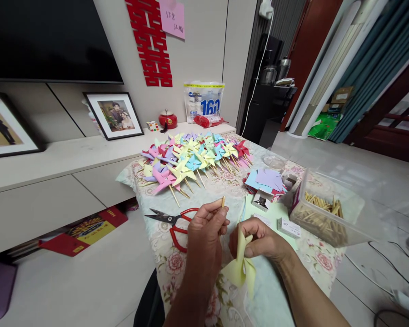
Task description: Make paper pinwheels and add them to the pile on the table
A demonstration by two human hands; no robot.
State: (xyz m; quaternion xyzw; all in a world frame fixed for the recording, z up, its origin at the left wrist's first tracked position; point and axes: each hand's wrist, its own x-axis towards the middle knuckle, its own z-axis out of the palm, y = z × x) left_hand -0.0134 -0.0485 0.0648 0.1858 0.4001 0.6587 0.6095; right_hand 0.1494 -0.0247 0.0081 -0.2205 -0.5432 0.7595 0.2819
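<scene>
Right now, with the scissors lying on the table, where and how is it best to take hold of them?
Probably by the red handle loops, coming from the person's right: they form the right end, partly hidden behind the left hand, while the bare blades are spread apart and point left, away from that hand.

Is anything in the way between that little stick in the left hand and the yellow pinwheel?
No loose object shows between the stick and the yellow pinwheel; only the left hand and right hand, which hold them, come between.
</scene>
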